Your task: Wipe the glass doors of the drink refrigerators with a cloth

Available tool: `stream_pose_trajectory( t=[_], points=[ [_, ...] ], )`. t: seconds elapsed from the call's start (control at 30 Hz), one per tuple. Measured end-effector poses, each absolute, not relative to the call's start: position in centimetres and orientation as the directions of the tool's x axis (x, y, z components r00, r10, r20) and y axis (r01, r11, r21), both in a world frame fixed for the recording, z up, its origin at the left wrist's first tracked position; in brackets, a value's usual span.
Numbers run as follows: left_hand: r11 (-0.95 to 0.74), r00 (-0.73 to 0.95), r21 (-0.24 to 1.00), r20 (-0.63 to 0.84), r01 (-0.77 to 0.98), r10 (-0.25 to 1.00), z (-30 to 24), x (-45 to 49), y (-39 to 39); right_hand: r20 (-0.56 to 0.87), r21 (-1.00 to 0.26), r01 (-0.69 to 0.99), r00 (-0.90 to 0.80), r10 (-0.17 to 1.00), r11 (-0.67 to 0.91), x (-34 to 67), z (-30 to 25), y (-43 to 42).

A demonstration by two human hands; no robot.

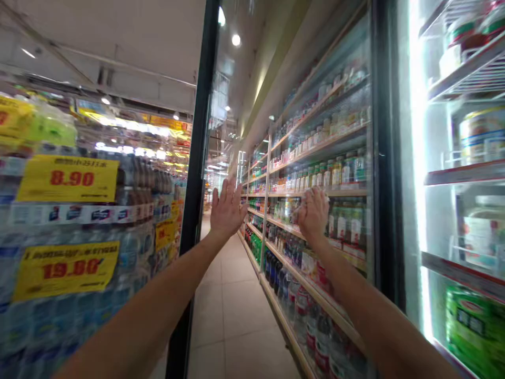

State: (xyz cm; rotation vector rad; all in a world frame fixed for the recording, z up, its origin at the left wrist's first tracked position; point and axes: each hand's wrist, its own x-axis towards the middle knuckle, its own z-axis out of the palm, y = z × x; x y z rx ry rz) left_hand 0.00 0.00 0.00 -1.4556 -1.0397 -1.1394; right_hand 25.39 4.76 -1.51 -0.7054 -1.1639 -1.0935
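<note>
A glass cooler door (252, 95) with a dark frame stands open in front of me. My left hand (228, 209) lies flat against the glass near the door's left side, fingers stretched and slightly apart, holding nothing. Farther right, my right hand (313, 213) is pressed to the glass with its fingers curled over a whitish cloth (295, 215). Only small edges of that cloth show beside the fingers, and its exact material is hard to make out. Bottles on shelves appear in the glass behind both hands.
On the right are lit cooler shelves (465, 171) with cans, jars and a green pack (473, 329). Stacked bottled drinks (130, 252) with yellow price signs (67, 179) rise on the left. A tiled floor (240, 316) shows through the door.
</note>
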Motion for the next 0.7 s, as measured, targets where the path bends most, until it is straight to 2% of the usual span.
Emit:
stream_pose_trajectory(
  t=[0.07, 0.1, 0.2, 0.27, 0.37, 0.4, 0.43, 0.47, 0.53, 0.6, 0.63, 0.7],
  points=[
    [-0.171, 0.187, -0.174, 0.98, 0.97, 0.062, 0.1, 0.1, 0.0, 0.939, 0.319, 0.883, -0.247, -0.239, 0.345, 22.8, -3.5, 3.8],
    [-0.176, 0.184, -0.17, 0.981, 0.97, 0.064, 0.1, 0.1, 0.0, 0.917, 0.394, 0.851, -0.337, -0.215, 0.347, 22.0, -4.2, 3.5],
    [-0.189, 0.179, -0.163, 0.981, 0.968, 0.071, 0.2, 0.1, 0.1, 0.866, 0.499, 0.797, -0.467, -0.176, 0.34, 22.0, -4.8, 3.2],
    [-0.192, 0.179, -0.163, 0.981, 0.968, 0.071, 0.2, 0.1, 0.2, 0.917, 0.396, 0.855, -0.353, -0.185, 0.333, 23.4, -4.0, 3.7],
    [-0.204, 0.18, -0.162, 0.981, 0.965, 0.071, 0.1, 0.0, 0.3, 0.975, 0.067, 0.935, 0.014, -0.224, 0.348, 24.6, -2.3, 4.5],
    [-0.212, 0.18, -0.162, 0.981, 0.964, 0.07, 0.1, 0.0, 0.3, 0.97, 0.007, 0.935, 0.08, -0.229, 0.355, 24.2, -2.0, 4.5],
    [-0.22, 0.179, -0.16, 0.981, 0.962, 0.068, 0.1, 0.0, 0.3, 0.97, 0.001, 0.933, 0.086, -0.227, 0.359, 23.5, -2.0, 4.4],
    [-0.225, 0.178, -0.159, 0.982, 0.961, 0.065, 0.1, 0.0, 0.3, 0.975, 0.05, 0.931, 0.033, -0.22, 0.361, 22.5, -2.2, 4.2],
    [-0.229, 0.176, -0.159, 0.983, 0.96, 0.056, 0.1, 0.1, 0.2, 0.958, 0.259, 0.895, -0.19, -0.216, 0.364, 20.5, -3.1, 3.5],
    [-0.223, 0.177, -0.162, 0.983, 0.961, 0.051, 0.2, 0.1, 0.1, 0.875, 0.484, 0.799, -0.436, -0.209, 0.357, 19.7, -4.0, 2.8],
    [-0.219, 0.177, -0.162, 0.983, 0.962, 0.05, 0.2, 0.1, 0.1, 0.83, 0.556, 0.754, -0.518, -0.205, 0.35, 20.0, -4.3, 2.7],
    [-0.216, 0.176, -0.161, 0.983, 0.963, 0.053, 0.1, 0.1, 0.0, 0.819, 0.573, 0.749, -0.541, -0.191, 0.333, 22.0, -4.1, 2.8]
  ],
)
